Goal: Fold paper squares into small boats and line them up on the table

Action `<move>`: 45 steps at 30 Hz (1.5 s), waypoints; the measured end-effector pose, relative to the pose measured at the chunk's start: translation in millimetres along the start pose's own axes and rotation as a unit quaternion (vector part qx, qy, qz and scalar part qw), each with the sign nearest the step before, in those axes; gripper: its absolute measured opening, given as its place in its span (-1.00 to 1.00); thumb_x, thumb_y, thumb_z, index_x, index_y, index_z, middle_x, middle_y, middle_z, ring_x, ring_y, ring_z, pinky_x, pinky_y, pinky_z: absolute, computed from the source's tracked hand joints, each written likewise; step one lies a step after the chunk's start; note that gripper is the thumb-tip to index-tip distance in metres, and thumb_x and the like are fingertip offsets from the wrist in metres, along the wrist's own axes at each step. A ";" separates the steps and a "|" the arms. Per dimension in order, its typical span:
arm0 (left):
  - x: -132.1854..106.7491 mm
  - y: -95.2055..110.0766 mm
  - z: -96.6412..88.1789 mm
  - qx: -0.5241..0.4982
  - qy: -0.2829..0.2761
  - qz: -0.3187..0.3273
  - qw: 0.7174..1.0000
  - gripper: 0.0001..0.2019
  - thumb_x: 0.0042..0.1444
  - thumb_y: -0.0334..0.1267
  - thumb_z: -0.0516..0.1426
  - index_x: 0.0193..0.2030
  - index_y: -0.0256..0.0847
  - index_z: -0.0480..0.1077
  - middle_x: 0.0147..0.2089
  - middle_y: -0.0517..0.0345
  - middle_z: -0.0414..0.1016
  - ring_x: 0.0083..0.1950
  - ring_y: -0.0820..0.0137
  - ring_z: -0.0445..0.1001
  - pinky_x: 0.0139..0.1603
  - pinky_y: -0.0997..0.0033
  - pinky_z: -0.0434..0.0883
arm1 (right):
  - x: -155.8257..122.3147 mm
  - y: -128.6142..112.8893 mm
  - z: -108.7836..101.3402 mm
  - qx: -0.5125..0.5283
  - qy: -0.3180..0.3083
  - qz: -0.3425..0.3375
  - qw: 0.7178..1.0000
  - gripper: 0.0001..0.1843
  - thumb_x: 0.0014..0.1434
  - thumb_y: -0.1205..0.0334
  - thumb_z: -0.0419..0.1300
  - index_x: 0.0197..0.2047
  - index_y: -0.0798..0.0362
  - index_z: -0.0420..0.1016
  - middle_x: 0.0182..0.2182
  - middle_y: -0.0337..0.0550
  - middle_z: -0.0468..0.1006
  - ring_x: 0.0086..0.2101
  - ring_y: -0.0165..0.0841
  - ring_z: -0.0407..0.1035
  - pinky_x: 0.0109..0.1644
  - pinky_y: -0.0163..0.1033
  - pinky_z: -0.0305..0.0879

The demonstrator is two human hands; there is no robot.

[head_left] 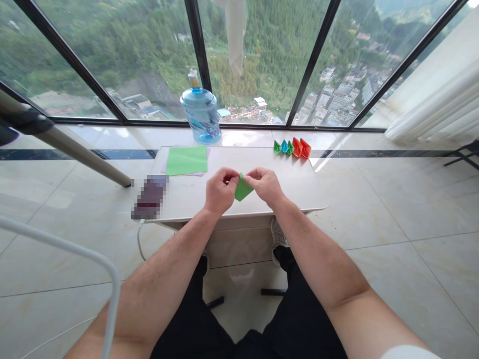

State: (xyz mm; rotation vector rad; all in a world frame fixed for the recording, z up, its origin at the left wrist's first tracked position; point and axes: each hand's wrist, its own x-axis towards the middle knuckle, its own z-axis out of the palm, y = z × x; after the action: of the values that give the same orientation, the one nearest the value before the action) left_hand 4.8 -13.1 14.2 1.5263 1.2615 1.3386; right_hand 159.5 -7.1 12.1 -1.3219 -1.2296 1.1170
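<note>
My left hand [220, 191] and my right hand [265, 184] both pinch a small folded green paper [242, 190] just above the small white table [299, 189]. Both hands are closed on its top corner, thumbs and forefingers pressed together. A stack of flat paper sheets, green on top [186, 160], lies at the table's far left. Several finished folded paper boats, green, blue and red [292, 147], stand in a row at the far right edge.
A blurred dark object [149, 197] lies on the table's left edge. A blue water jug [201, 113] stands on the sill by the large windows. A metal pole [75, 149] slants at the left; a white tube [75, 254] curves near left.
</note>
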 end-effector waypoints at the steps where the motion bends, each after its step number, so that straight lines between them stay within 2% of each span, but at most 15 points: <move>1: 0.0 -0.3 0.3 -0.001 0.000 -0.002 1.000 -0.95 0.07 -0.27 0.25 -0.33 -0.16 0.48 -0.37 0.21 0.52 -0.39 0.41 0.36 -0.30 0.38 0.31 | -0.1 -0.4 -0.2 -0.003 -0.002 0.005 1.000 -0.67 -0.15 0.02 0.46 -0.43 0.08 0.55 -0.50 -0.22 0.57 -0.43 -0.38 0.41 -0.33 -0.27 0.34; 4: 0.5 -2.5 2.5 -0.014 0.008 -0.012 1.000 -0.92 0.04 -0.25 0.26 -0.33 -0.17 0.49 -0.37 0.21 0.52 -0.38 0.42 0.38 -0.30 0.40 0.32 | -1.1 -2.1 -0.7 0.001 -0.015 0.019 1.000 -0.65 -0.18 0.01 0.47 -0.44 0.09 0.54 -0.52 -0.23 0.55 -0.44 -0.39 0.40 -0.35 -0.28 0.32; 8: 1.5 -5.8 7.9 -0.083 0.047 -0.059 0.994 -0.84 -0.04 -0.21 0.29 -0.33 -0.20 0.49 -0.41 0.21 0.50 -0.38 0.42 0.41 -0.34 0.43 0.31 | -2.8 -3.4 -0.6 0.008 -0.022 0.023 0.999 -0.60 -0.18 -0.06 0.47 -0.44 0.09 0.55 -0.51 -0.22 0.56 -0.43 -0.38 0.40 -0.35 -0.28 0.31; 14: 3.4 -4.5 12.2 -0.207 0.081 -0.141 0.965 -0.76 -0.25 -0.26 0.36 -0.40 -0.22 0.49 -0.42 0.22 0.50 -0.38 0.46 0.40 -0.32 0.45 0.32 | -3.1 -1.5 0.3 0.000 -0.024 0.019 1.000 -0.63 -0.17 -0.04 0.45 -0.45 0.09 0.56 -0.50 -0.22 0.58 -0.43 -0.38 0.40 -0.36 -0.29 0.30; 18: 5.2 -2.9 9.5 -0.279 0.050 -0.218 0.934 -0.70 -0.36 -0.28 0.39 -0.41 -0.26 0.50 -0.45 0.21 0.49 -0.41 0.47 0.39 -0.36 0.46 0.30 | -2.5 -0.4 0.7 -0.014 -0.018 0.009 1.000 -0.72 -0.13 0.05 0.40 -0.45 0.09 0.56 -0.52 -0.24 0.56 -0.45 -0.40 0.39 -0.39 -0.31 0.26; 22: 5.2 -2.6 7.2 -0.285 0.007 -0.268 0.920 -0.69 -0.37 -0.27 0.39 -0.39 -0.30 0.55 -0.49 0.17 0.48 -0.45 0.46 0.37 -0.42 0.45 0.26 | -2.8 -0.2 1.0 -0.036 -0.011 -0.001 0.999 -0.80 -0.10 0.12 0.33 -0.45 0.09 0.55 -0.53 -0.26 0.54 -0.46 -0.41 0.38 -0.40 -0.31 0.26; 28: 3.3 -1.2 8.4 -0.272 0.023 -0.249 0.929 -0.71 -0.40 -0.28 0.40 -0.44 -0.30 0.55 -0.49 0.17 0.49 -0.44 0.46 0.39 -0.38 0.43 0.30 | -4.5 -1.9 2.0 -0.055 0.002 -0.008 0.998 -0.84 -0.12 0.15 0.29 -0.49 0.08 0.51 -0.57 -0.29 0.50 -0.48 -0.42 0.36 -0.43 -0.32 0.24; 36: 1.6 -4.5 11.5 -0.225 0.043 -0.209 0.951 -0.75 -0.33 -0.25 0.38 -0.43 -0.28 0.55 -0.47 0.18 0.51 -0.43 0.46 0.39 -0.36 0.43 0.30 | -6.2 -5.1 3.9 -0.098 0.016 -0.010 0.995 -0.83 -0.11 0.14 0.28 -0.54 0.06 0.45 -0.61 -0.32 0.45 -0.52 -0.43 0.31 -0.47 -0.33 0.18; 45: -1.9 1.6 12.2 -0.133 0.088 -0.134 0.978 -0.78 -0.17 -0.19 0.34 -0.37 -0.26 0.58 -0.43 0.14 0.55 -0.39 0.42 0.42 -0.35 0.44 0.33 | -5.8 -1.5 6.7 -0.035 0.009 0.004 0.999 -0.76 -0.09 0.08 0.34 -0.43 0.08 0.56 -0.50 -0.23 0.58 -0.43 -0.38 0.43 -0.37 -0.30 0.32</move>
State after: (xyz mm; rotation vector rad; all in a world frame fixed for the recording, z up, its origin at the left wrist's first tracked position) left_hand 17.1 -14.4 12.9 1.0329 1.2839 1.4214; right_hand 152.3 -12.4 12.9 -1.3870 -1.2605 1.0746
